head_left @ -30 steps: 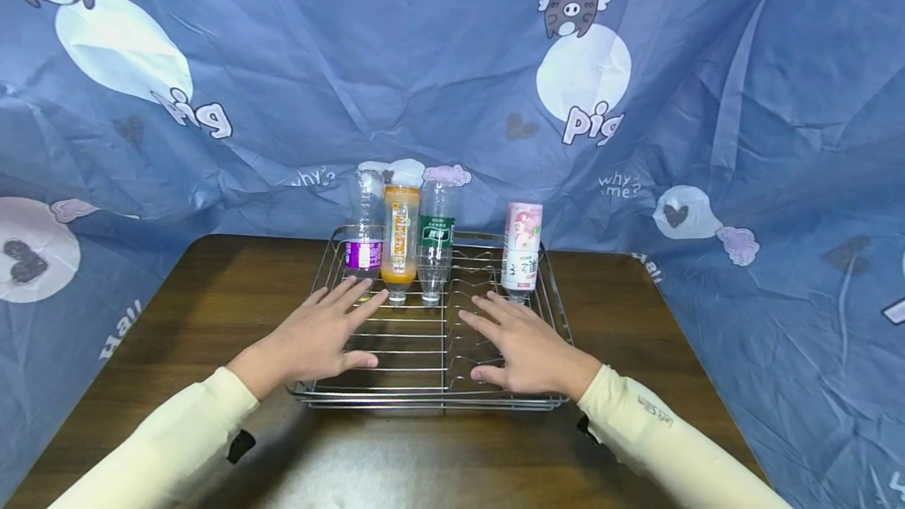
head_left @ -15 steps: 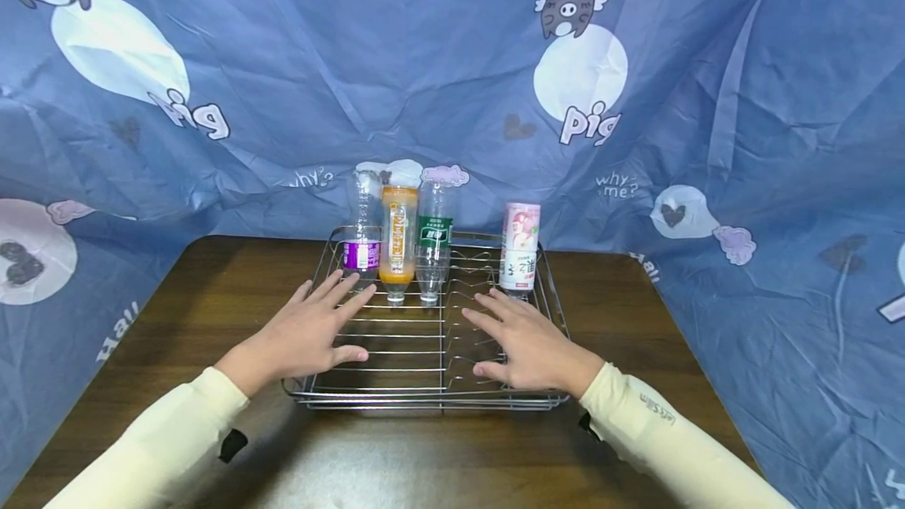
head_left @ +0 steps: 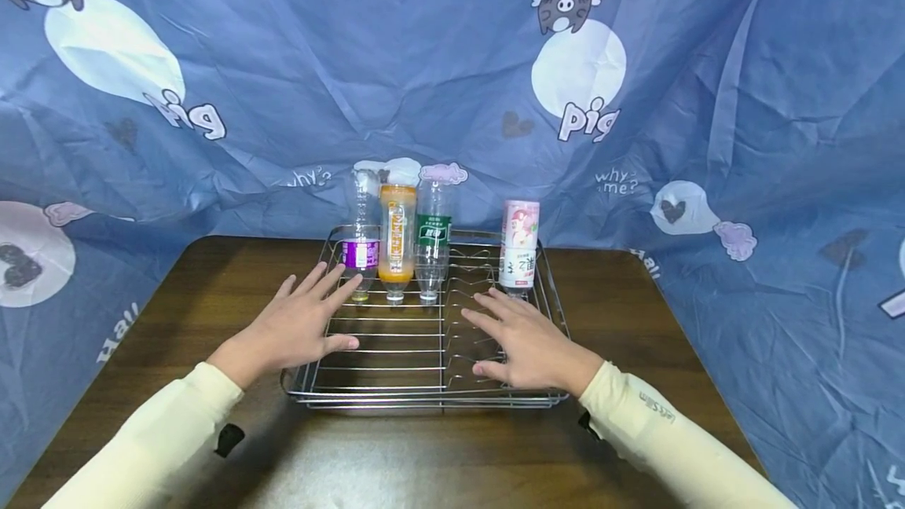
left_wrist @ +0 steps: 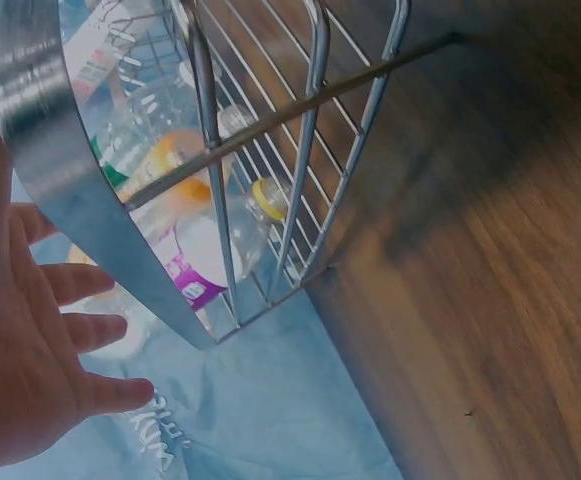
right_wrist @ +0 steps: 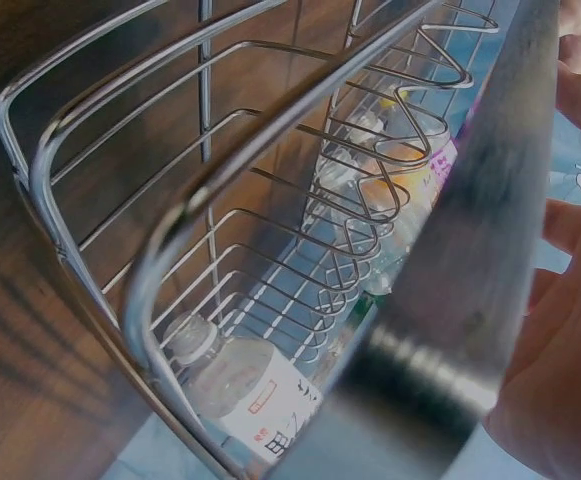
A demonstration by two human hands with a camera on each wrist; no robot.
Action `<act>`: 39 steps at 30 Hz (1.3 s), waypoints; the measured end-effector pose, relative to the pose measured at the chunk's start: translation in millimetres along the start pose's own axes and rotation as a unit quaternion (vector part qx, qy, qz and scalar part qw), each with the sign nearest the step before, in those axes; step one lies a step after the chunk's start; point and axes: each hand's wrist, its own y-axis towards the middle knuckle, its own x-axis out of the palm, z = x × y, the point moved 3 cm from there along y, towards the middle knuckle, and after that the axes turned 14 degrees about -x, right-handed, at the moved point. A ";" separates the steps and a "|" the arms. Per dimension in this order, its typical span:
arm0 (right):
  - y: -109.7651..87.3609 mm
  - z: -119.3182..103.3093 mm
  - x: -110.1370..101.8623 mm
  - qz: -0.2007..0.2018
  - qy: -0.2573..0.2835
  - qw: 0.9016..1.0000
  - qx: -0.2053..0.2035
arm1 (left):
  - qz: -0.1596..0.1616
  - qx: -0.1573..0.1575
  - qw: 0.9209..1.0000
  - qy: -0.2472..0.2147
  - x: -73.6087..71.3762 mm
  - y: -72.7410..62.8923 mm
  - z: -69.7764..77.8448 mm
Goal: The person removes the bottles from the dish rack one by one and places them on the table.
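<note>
Extending over a wire dish rack (head_left: 424, 399) in the centre of the frame, the left hand (head_left: 297, 326) and right hand (head_left: 532, 346) lie well apart, fingers straight and spread. Inverted within the rack: a purple-labelled bottle (head_left: 361, 254), an orange-capped-base bottle (head_left: 397, 242) and a green-labelled bottle (head_left: 434, 232), left of centre; a pink-and-white bottle (head_left: 519, 250), right of centre.

Four bottles (head_left: 397, 240), one rack (head_left: 424, 404), one table (head_left: 396, 462)
</note>
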 end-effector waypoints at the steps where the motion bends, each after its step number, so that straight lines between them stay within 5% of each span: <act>1: -0.1 0.1 0.2 0.000 0.000 1.000 0.000 | -0.001 -0.002 1.000 -0.001 -0.2 0.2 -1.2; 18: -0.3 1.3 0.2 0.001 0.000 1.000 0.003 | -0.018 -0.039 0.998 -0.044 1.3 3.5 -11.6; 27: -0.8 1.6 -0.6 0.010 0.000 1.000 -0.003 | 0.002 -0.041 0.995 -0.096 4.4 3.7 -20.5; 35: -1.7 0.6 -0.9 0.008 0.007 1.000 -0.001 | -0.021 -0.053 0.980 -0.192 0.6 1.1 -20.6; 39: -1.7 0.7 -0.4 0.009 0.009 1.000 -0.001 | -0.025 -0.061 0.977 -0.202 2.0 1.1 -21.8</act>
